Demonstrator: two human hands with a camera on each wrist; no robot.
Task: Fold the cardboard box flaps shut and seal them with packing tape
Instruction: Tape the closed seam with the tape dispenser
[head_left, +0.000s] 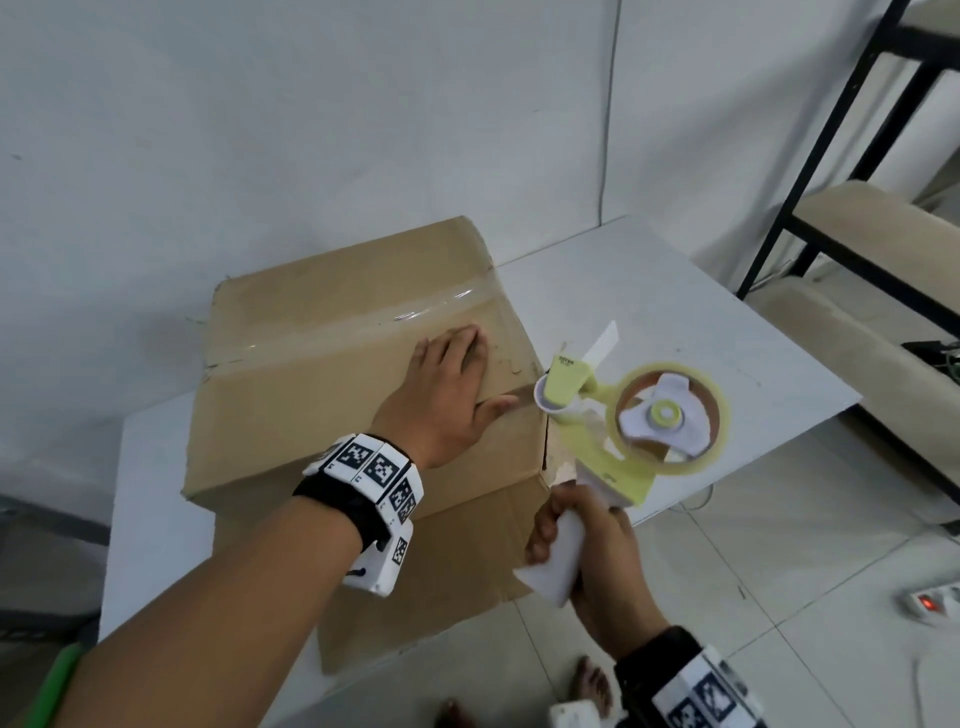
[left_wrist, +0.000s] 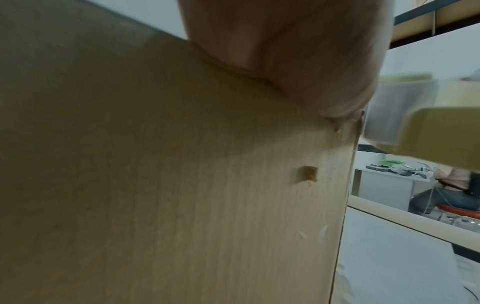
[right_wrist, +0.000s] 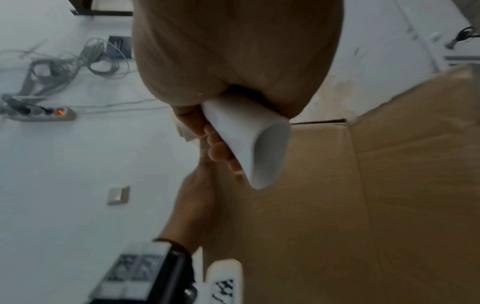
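A brown cardboard box (head_left: 322, 395) sits on the white table (head_left: 675, 312) with its top flaps folded down; a strip of clear tape (head_left: 395, 314) runs along the top seam. My left hand (head_left: 447, 389) lies flat on the near flap, fingers straight, pressing it down; the left wrist view shows its palm (left_wrist: 285, 57) against the cardboard (left_wrist: 182, 185). My right hand (head_left: 587, 551) grips the white handle (right_wrist: 249, 139) of a yellow-green tape dispenser (head_left: 639, 415), whose head sits at the box's right top edge. The roll of clear tape (head_left: 670, 415) is on it.
The box overhangs the table's near edge. A black-framed shelf (head_left: 852, 197) stands to the right. On the tiled floor lie a power strip (head_left: 935, 605) with a lit switch and cables (right_wrist: 64, 61). A bare foot (head_left: 592, 686) shows below the box.
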